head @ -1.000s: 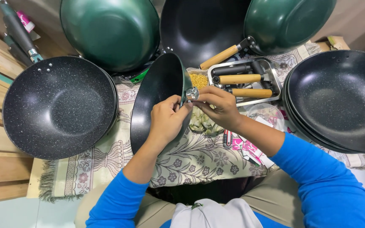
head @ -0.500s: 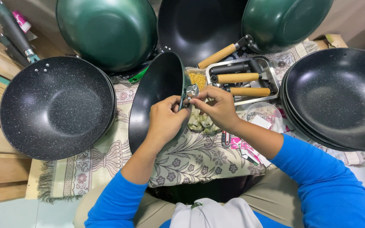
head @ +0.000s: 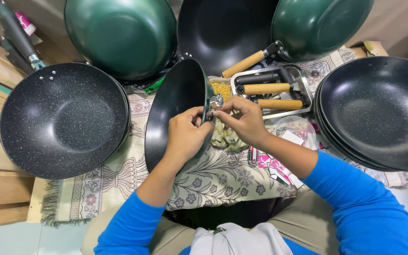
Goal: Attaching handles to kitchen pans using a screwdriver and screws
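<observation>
A black speckled pan (head: 173, 111) stands on its edge in front of me on a patterned cloth (head: 119, 182). My left hand (head: 185, 134) grips its rim from the near side. My right hand (head: 244, 118) pinches a small silver metal fitting (head: 216, 101) against the rim, fingertips touching those of the left hand. Under my hands lies a pile of pale green pieces (head: 225, 137).
A black pan (head: 62, 120) lies at left, stacked black pans (head: 378, 111) at right. Two green pans (head: 121, 35) (head: 319, 26) and a black one (head: 223, 30) stand behind. A metal tray (head: 303, 92) holds wooden handles (head: 265, 88). A clear cup (head: 296, 130) sits nearby.
Both hands stay on the pan's rim with the metal fitting; the pan and hands have shifted only slightly.
</observation>
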